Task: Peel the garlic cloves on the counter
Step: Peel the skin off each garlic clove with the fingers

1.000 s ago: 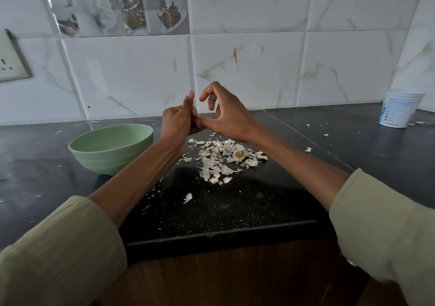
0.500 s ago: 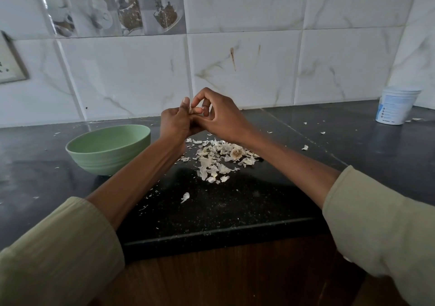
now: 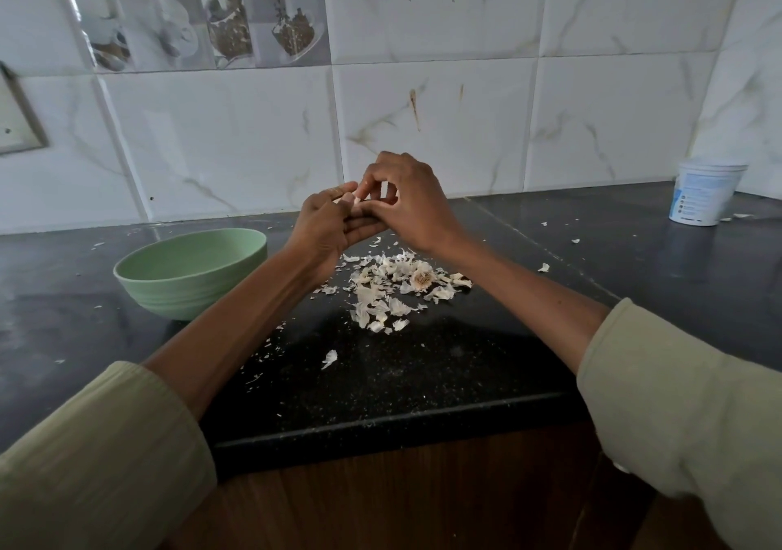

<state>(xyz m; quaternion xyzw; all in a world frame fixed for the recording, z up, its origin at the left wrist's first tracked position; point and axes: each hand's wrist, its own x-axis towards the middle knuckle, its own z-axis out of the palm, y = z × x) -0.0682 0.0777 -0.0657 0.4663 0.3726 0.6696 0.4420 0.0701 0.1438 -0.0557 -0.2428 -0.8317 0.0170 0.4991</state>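
My left hand [image 3: 328, 228] and my right hand [image 3: 408, 202] meet above the black counter [image 3: 423, 363]. Between their fingertips sits a small pale garlic clove [image 3: 356, 199], mostly hidden. The left hand's thumb and fingers hold it, and the right hand's thumb and forefinger pinch at its top. Below the hands lies a heap of white garlic skins [image 3: 389, 291] with a dry garlic root end [image 3: 422, 277] in it.
A pale green bowl [image 3: 190, 270] stands left of the hands. A white plastic tub [image 3: 706, 192] stands at the far right by the tiled wall. Loose skin flakes [image 3: 329, 358] dot the counter. The counter's front edge runs below the heap.
My right hand has closed in over the left, its fingers now curled down onto the clove. Both hands stayed above the skin heap.
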